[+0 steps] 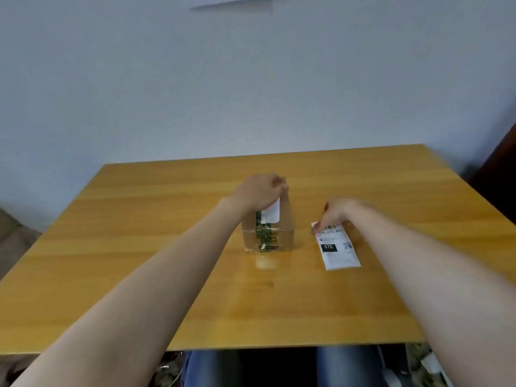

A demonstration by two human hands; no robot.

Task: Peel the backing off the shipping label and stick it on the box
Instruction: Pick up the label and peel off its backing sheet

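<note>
Two hands at centre frame, on table (167, 219): left hand (258, 191) grips box (268, 238) top; right hand (336, 213), blurred, touches label (336, 250) just beside it, grip unclear.

The box (268, 236) stands on the table (139, 219), with the shipping label (337, 250) lying flat just right of it.

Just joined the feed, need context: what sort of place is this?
Likely a plain room or small office: a wooden table before a pale wall, with one clear box and one shipping label.

Bare forearms (167, 261) lead to the left hand (258, 192) and right hand (335, 215); blue denim jeans (212, 367) cover both legs.
</note>
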